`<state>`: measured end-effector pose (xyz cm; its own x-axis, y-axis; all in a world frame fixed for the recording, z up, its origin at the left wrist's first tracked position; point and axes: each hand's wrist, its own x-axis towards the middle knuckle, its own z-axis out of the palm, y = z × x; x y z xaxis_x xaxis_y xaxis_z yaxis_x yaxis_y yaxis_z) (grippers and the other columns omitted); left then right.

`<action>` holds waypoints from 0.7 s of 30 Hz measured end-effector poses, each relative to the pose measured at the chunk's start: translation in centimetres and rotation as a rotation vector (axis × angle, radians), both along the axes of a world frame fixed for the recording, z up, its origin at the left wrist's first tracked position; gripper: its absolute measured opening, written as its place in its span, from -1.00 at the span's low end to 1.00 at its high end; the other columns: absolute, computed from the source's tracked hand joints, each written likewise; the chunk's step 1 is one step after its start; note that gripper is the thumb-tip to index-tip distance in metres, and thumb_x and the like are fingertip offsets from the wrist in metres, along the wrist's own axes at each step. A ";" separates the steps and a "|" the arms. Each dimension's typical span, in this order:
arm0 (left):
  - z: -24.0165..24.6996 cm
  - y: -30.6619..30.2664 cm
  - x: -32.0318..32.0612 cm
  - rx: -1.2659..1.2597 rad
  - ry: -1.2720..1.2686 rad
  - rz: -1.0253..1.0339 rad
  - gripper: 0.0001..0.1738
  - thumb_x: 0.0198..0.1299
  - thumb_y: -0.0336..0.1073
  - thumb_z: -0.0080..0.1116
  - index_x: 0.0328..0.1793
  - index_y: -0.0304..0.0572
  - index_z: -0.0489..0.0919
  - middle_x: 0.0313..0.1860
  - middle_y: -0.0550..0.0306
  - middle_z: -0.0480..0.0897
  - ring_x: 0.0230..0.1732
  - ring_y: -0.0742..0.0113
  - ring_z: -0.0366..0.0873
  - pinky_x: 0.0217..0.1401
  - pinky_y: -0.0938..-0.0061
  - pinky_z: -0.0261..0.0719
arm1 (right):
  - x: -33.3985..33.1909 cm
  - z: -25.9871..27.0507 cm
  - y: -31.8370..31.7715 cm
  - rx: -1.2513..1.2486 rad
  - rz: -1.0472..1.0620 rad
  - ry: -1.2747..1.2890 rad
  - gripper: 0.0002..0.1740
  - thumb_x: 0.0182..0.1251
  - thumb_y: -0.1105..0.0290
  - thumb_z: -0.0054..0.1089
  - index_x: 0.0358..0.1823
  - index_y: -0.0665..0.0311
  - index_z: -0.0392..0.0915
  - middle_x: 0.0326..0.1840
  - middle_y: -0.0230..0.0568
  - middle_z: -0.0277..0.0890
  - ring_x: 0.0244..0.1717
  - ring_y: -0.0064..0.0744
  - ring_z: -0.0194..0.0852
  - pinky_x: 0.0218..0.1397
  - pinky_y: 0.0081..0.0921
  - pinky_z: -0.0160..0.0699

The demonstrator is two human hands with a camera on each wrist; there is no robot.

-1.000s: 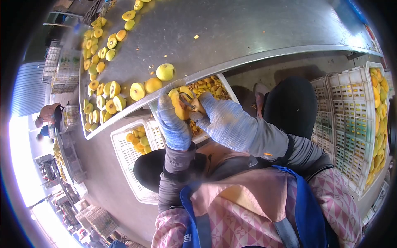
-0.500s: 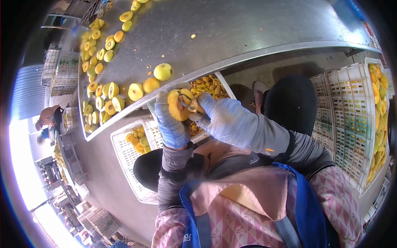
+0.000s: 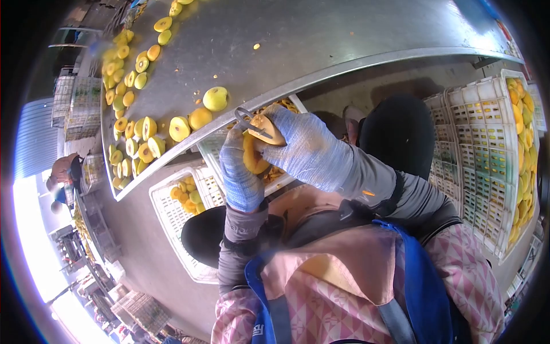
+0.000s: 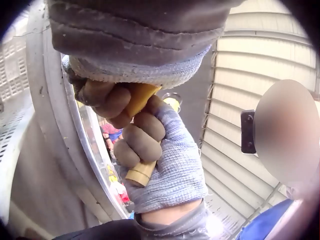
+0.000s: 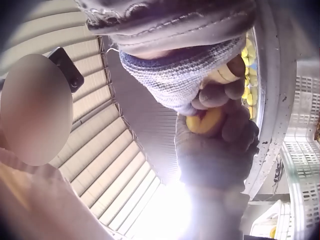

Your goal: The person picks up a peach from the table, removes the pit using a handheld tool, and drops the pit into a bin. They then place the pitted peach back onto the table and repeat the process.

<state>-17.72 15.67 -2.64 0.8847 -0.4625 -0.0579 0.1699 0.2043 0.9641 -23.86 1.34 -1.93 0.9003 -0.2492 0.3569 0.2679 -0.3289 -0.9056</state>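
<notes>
My left hand (image 3: 242,178), in a blue-grey knit glove, grips a halved yellow peach (image 3: 252,156) over a crate of trimmings. Its cut side is partly hidden by my other hand. In my gloved right hand (image 3: 306,146) is a pitting knife (image 3: 268,129) with a wooden handle and a curved metal loop; the loop points up and away above the peach. The left wrist view shows fingers wrapped round the wooden handle (image 4: 141,174), close against the left hand (image 4: 112,97). Yellow flesh (image 5: 205,121) shows between the hands in the right wrist view.
Peach halves (image 3: 148,127) and a whole-looking peach (image 3: 215,98) lie on the metal table (image 3: 275,69), whose raised rim is just beyond my hands. White crates (image 3: 475,155) with peaches stand at right; another crate (image 3: 166,200) sits at lower left. A person (image 3: 66,169) is at far left.
The knife's loop was at the peach's cut face; now it is lifted off, turned up and away. The right hand has rotated, and the left hand has tilted the peach.
</notes>
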 end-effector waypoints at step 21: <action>-0.5 0.0 1.4 0.186 -0.377 0.142 -0.48 0.47 0.00 -0.13 0.29 -0.28 0.43 0.10 0.05 0.49 0.13 0.31 0.48 0.21 0.38 0.48 | -1.3 -0.4 2.4 0.013 -0.006 0.108 -0.57 0.48 0.09 0.10 0.00 0.39 0.42 -0.46 0.01 0.55 -0.49 -0.02 0.60 -0.42 -0.27 0.59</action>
